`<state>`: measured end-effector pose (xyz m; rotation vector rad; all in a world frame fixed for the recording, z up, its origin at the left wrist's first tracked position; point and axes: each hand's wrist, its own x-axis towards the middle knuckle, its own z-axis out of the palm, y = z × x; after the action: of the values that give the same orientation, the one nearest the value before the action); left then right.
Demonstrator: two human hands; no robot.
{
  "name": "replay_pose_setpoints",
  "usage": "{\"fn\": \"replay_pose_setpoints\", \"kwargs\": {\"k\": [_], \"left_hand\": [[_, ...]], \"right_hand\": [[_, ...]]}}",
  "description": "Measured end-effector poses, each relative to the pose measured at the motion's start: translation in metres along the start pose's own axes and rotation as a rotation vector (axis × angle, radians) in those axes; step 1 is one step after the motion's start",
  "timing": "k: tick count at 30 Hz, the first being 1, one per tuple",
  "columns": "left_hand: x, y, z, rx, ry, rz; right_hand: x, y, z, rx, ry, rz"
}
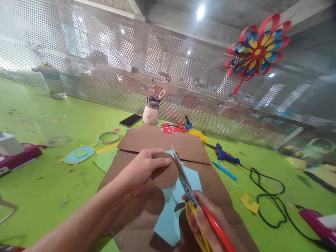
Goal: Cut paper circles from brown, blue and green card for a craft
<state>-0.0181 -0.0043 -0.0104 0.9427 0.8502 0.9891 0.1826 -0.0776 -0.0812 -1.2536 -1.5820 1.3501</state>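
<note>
My left hand [141,169] pinches a rounded piece of brown card [166,177] between thumb and fingers. A pair of scissors [187,189] with red and yellow handles is in my right hand [210,206]. Its blades point up and away from me along the right edge of the card. They look nearly closed, and I cannot tell whether they touch it. Below both hands lies cut light-blue paper [170,196], with curved edges, on a large creased sheet of brown paper [131,206].
On the green table [86,199] stand a bottle [151,111] and a clear cup [52,131]. A phone [130,120] and silver ring [109,137] lie left. Right are a blue glue gun [226,154], blue pen [224,170] and black cord [271,196]. A perforated screen [126,70] rises behind.
</note>
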Motion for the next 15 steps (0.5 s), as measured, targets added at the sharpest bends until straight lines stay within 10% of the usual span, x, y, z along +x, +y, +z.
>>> {"fn": "replay_pose_setpoints", "kwargs": {"k": [15], "left_hand": [[-0.003, 0.002, 0.0048, -0.023, 0.005, -0.007]], "right_hand": [[0.0007, -0.0062, 0.0006, 0.157, 0.003, 0.008]]}}
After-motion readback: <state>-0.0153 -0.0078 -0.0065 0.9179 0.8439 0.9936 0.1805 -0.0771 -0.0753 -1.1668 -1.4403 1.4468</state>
